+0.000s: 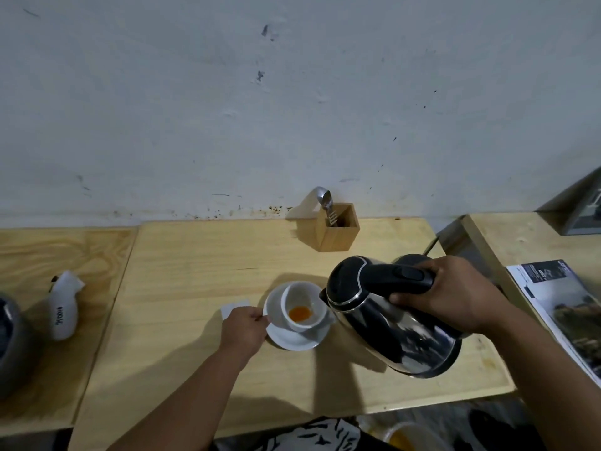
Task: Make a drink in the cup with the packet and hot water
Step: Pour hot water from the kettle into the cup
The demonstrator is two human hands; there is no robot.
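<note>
A white cup (304,305) stands on a white saucer (292,340) in the middle of the wooden table, with orange powder (300,313) at its bottom. My right hand (448,294) grips the black handle of a steel kettle (390,327), which is tilted with its spout close to the cup's right rim. No water stream shows. My left hand (243,330) rests at the saucer's left edge, fingers pinching its rim. A small white packet (232,308) lies on the table just behind that hand.
A wooden holder (338,227) with a spoon and a fork stands at the back by the wall. A white pouch (65,307) and a dark pot (9,346) sit on the left table. A magazine (566,307) lies on the right table.
</note>
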